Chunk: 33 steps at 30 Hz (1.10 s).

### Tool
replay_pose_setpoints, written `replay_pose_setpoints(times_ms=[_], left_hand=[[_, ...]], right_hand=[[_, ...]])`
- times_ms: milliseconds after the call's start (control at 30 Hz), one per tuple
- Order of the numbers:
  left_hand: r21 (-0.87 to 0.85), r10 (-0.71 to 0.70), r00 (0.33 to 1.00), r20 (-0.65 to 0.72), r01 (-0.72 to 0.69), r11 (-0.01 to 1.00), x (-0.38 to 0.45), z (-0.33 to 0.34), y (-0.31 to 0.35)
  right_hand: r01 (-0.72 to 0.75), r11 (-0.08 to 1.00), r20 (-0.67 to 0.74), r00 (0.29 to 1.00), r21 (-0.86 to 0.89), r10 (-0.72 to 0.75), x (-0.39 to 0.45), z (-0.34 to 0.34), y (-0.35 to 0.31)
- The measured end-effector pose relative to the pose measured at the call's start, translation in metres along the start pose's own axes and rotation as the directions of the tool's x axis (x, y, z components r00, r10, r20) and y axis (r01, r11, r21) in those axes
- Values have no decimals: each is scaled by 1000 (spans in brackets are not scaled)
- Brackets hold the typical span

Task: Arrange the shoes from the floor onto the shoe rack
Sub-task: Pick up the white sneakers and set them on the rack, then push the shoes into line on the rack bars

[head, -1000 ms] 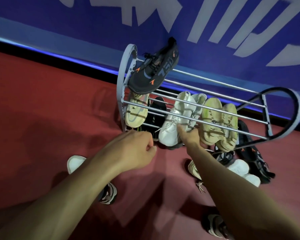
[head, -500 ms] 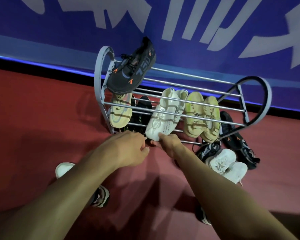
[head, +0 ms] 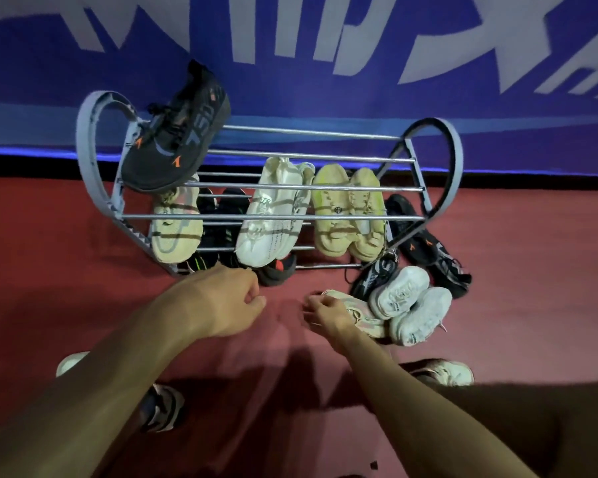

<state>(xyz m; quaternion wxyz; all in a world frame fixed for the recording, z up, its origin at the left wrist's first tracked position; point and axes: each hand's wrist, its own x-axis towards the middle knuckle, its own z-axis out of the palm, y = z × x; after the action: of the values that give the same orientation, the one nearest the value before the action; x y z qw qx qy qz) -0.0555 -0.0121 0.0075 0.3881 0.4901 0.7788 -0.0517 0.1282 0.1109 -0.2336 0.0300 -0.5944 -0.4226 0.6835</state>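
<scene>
Red flooring point(head: 66, 270) runs under everything in your head view, meeting a blue wall point(head: 325, 98) painted with large white characters, cut off at the top and not readable. Against that wall stands the shoe rack point(head: 442, 174), chrome rails between two looped grey end frames. Top tier, left end: one black sneaker point(head: 173, 139) with orange marks and grey numerals on its side that read "750", heel tipped up toward the wall. Lower tier, left to right: a cream sneaker point(head: 176, 229), a dark pair point(head: 221, 229) mostly hidden behind the rails, a white pair point(head: 273, 212) with a logo too small to read, and a yellow-green pair point(head: 347, 212) bearing a small round dark badge. On the floor off the rack's right end lie a second black sneaker with orange marks point(head: 428, 253), a black-and-white sneaker point(head: 377, 274), and a chunky white pair point(head: 408, 305) with tiny unreadable lettering on the sole edge. Your right hand point(head: 328, 315) is closed on a pale beige sneaker point(head: 363, 315) lying on the floor just beside that white pair. Your left hand point(head: 221, 305) hovers loosely curled and holds nothing, near the rack's front rail. At the bottom, your own feet in light shoes point(head: 159, 408) show beside your arms.
</scene>
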Motion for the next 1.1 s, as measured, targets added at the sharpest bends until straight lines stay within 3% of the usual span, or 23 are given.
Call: replay_pose_setpoints(times_ms=[67,100,200,333,433,500,533,633,667,800,900,1000,1100], left_hand=[[-9,1,1000,-11,-1,1000,6,11,4],[-11,-3,1000,-20,2,1000,8,17,3],[-8,-6,999,-48,6,1000,11,30,1],[41,2,997,-73,1,999,11,32,0],[27,1,997,-83,1,1000,16,30,-4],[14,1,996,-88,1,1000,20,29,-7],[10,1,996,-90,0,1000,20,28,-9],[-4,-18,996,-84,18,1000,21,24,-18],[-12,-31,997,-77,30,999,21,22,-22],[-29,-65,993,-104,62,998,25,17,-30],[-31,-55,993,-105,52,998,24,14,-28],[-49,-41,991,-124,36,998,18,12,-28],[-59,-39,990,-137,31,998,11,12,-35]], right_hand=[[-29,976,-148,989,-216,-3,11,-46,27],[-15,925,-220,973,-380,-75,19,-67,40],[3,617,-224,931,-787,-289,38,-106,64],[39,413,-99,946,-910,-308,55,-115,54],[98,158,58,970,-983,-236,84,-117,53],[99,43,89,978,-994,-187,102,-117,59],[61,33,55,984,-998,-170,108,-117,59],[-90,167,-124,971,-982,-207,115,-115,45],[-116,144,-142,972,-983,-189,116,-115,40],[-53,-89,-50,998,-995,-37,112,-112,36],[83,-233,109,989,-969,-103,96,-114,48],[179,-217,220,958,-960,-184,57,-118,45],[180,-106,202,948,-978,-247,26,-113,32]])
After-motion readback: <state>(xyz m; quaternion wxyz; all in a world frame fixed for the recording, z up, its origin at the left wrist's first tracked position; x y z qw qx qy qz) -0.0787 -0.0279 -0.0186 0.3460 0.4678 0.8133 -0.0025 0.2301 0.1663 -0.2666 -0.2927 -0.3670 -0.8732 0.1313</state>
